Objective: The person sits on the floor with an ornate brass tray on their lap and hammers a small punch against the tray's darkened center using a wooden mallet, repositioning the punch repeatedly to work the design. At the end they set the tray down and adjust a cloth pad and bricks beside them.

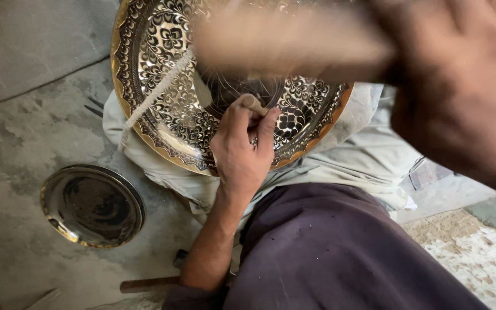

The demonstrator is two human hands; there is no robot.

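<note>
Right hand [460,86] nearest the camera, big & blurred at upper right; fingers seem wrapped round a blurred pale wooden handle [294,43], prob. a mallet, but the blur hides how tight, so can't tell for sure. Just below it, left hand [242,152] w/ fingers pinched shut on a short punch [255,104], wood-coloured butt poking up between thumb & forefinger, tip hidden against the engraved brass tray [167,74]. Tray lies under both hands, tilted on a pale cloth [351,155] over the lap; a twisted white cord [156,89] lies across it left of the fingers. Judging by looks: stiff sheet metal, fairly heavy, smooth rim likely slippery, the fine relief dents easily – best held by the plain gold rim w/ both hands. Farther left of the fingers, on the concrete floor [24,143], a plain polished plate [92,205].
</note>
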